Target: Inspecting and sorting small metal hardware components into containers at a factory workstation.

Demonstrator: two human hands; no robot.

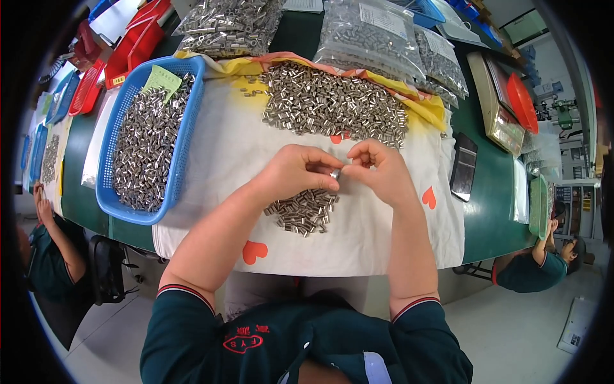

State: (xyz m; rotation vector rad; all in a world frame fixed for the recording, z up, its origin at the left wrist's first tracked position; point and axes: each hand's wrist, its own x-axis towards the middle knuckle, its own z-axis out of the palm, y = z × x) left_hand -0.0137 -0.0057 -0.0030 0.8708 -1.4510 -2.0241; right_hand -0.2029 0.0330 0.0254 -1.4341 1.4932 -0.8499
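Nearest the lens: your own dark green shirt (307, 339), knit, with red-and-white trim at the cuffs. Beyond it, your left hand (302, 171) and right hand (378, 169) meet at the fingertips over the white cloth (224, 128). The left thumb and forefinger are closed on one small metal piece (336, 173), just above the small heap (304, 214); whether your right fingertips grip it too, cannot tell.

Risks, as judged: the piece is smooth, short and rounded, so a loose pinch could let it slip and roll. If it dropped into the small heap, you would be hard put to pick it out again. A forearm brushing the soft cloth could drag it and run the small heap into the large heap (332, 102) behind.

Materials: both heaps bright, silvery, cylindrical. Blue basket (179, 147) at your left: perforated plastic, holding duller-looking grey pieces and a green paper slip. Clear bags (368, 41) at the back: crinkled film, packed with metal parts. Counter (492, 200): dark green, flat.
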